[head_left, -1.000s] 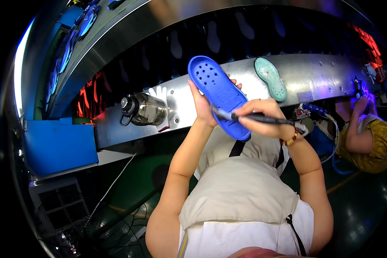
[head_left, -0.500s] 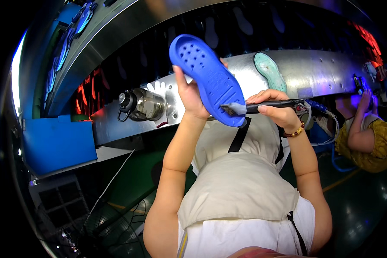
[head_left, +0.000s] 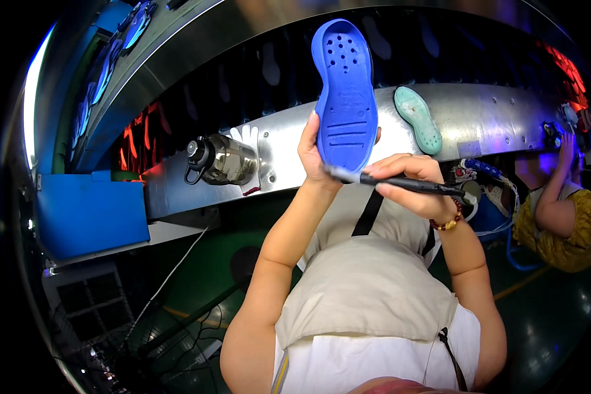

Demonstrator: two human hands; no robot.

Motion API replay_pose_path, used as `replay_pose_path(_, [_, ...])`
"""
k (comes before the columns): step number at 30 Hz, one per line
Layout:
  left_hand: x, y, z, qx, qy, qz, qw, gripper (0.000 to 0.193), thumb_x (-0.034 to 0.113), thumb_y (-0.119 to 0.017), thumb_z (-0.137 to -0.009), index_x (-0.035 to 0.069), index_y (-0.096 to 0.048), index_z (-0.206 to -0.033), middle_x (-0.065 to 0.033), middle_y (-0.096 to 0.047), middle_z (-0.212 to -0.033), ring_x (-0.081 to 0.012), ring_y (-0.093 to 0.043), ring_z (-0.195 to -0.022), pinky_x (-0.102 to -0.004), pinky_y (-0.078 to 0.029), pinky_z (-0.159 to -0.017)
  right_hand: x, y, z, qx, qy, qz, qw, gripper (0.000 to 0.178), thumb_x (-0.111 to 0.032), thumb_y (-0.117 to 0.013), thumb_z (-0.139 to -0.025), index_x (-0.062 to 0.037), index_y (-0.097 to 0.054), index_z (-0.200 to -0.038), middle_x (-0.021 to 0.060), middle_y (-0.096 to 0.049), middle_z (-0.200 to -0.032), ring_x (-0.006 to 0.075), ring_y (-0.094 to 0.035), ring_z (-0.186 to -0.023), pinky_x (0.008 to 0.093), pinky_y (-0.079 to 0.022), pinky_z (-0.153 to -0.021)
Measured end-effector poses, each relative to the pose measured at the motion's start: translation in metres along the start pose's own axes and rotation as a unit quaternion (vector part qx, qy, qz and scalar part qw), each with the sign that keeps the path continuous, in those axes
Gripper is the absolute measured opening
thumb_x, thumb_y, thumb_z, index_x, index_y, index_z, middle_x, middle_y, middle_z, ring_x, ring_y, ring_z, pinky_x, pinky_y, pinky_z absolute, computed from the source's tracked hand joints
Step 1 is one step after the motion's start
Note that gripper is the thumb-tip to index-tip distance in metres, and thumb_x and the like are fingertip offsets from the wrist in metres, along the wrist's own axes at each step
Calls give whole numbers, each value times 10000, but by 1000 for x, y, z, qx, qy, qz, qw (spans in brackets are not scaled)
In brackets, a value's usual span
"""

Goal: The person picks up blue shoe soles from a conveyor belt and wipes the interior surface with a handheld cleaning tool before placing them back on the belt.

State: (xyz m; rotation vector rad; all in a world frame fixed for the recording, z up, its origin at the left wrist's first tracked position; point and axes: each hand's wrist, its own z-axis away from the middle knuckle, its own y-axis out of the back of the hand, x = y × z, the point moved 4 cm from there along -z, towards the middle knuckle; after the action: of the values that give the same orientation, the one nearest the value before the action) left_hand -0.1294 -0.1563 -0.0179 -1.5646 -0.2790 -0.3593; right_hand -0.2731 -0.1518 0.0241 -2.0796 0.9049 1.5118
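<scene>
The blue sole [head_left: 347, 98] is now farther away, left of the green sole [head_left: 417, 120]. Our left hand [head_left: 312, 154] clasps it, while our right hand [head_left: 421, 202] grips a brush [head_left: 425, 185] at its near end.

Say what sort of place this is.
Probably a shoe factory: the left hand holds a blue sole, a pale green sole lies on the metal ledge, and another person works farther along.
</scene>
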Motion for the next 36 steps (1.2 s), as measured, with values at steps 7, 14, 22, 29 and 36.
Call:
replay_pose_path(7, [7,-10,-4,54,-18,-35,998,508,403,-370,-855,28,-431,-1192,-173,-539,-1092,-301,-567,-928,-452,-458,-820,-2,24,-16,-55,15,54,997,174,5,-616,-731,13,-623,-904,118,-631,-908,131,-595,-786,240,-472,-716])
replay_pose_path(14, [17,-13,-8,16,32,-18,999,511,378,-352,-870,1,-415,-1209,-194,-524,-1125,-335,-551,-967,-485,-454,-816,-10,10,-12,-96,35,55,993,147,-12,-626,-721,-1,-621,-868,114,-632,-878,193,-615,-778,286,-479,-716])
replay_pose_path(22, [5,-7,0,78,272,-113,952,454,260,-481,-851,-78,-445,-1151,-221,-543,-1079,-271,-589,-926,-359,-475,-844,-5,30,-20,-214,-11,71,974,195,3,-654,-695,-1,-628,-888,131,-639,-923,228,-619,-878,291,-484,-778])
replay_pose_path(29, [5,-6,15,102,314,-231,915,454,302,-529,-837,-37,-490,-1136,-159,-575,-1018,-190,-597,-867,-289,-501,-730,-8,35,-20,-285,-4,93,954,176,-25,-639,-700,-8,-622,-874,118,-640,-894,235,-617,-848,315,-487,-750])
replay_pose_path(36, [7,9,21,107,323,-281,897,452,286,-495,-859,-71,-469,-1135,-175,-573,-1023,-224,-614,-837,-312,-528,-707,-11,48,-25,-339,-51,139,929,204,-61,-637,-699,-16,-631,-898,116,-643,-879,219,-615,-826,290,-477,-737])
